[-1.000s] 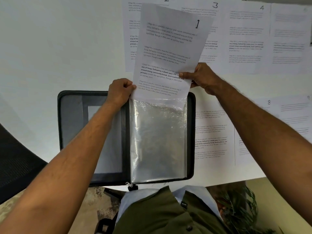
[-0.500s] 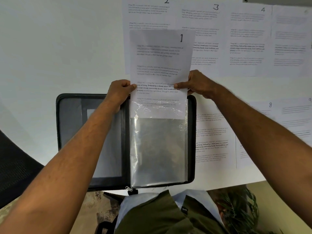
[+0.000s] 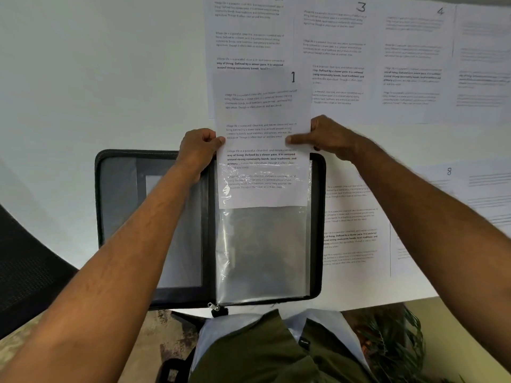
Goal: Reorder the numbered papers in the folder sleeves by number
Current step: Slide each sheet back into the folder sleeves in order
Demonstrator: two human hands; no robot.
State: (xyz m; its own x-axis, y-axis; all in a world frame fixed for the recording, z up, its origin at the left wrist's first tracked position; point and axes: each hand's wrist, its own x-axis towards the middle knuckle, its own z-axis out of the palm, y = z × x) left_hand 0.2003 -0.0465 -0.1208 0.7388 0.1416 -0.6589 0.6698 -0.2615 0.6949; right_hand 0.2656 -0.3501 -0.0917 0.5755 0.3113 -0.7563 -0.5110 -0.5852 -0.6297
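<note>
The left hand [image 3: 199,150] pinches the left edge of the paper numbered 1 [image 3: 262,117], thumb on its face and the other fingers [image 3: 206,135] curled behind. The right hand [image 3: 329,136] grips the right edge the same way, its thumb lying flat across the print. Below the fingers, the sheet's lower part sits inside the clear plastic sleeve [image 3: 262,252] of the open black zip folder [image 3: 124,194]; above them the rest stands free.

Five other numbered sheets show: paper 2 [image 3: 249,31], paper 3 [image 3: 334,45] and paper 4 [image 3: 412,56] lie beyond the fingers, a sheet [image 3: 351,225] lies under the right forearm, and paper 8 [image 3: 453,189] is right of that. The white surface [image 3: 96,78] left of the left hand is bare.
</note>
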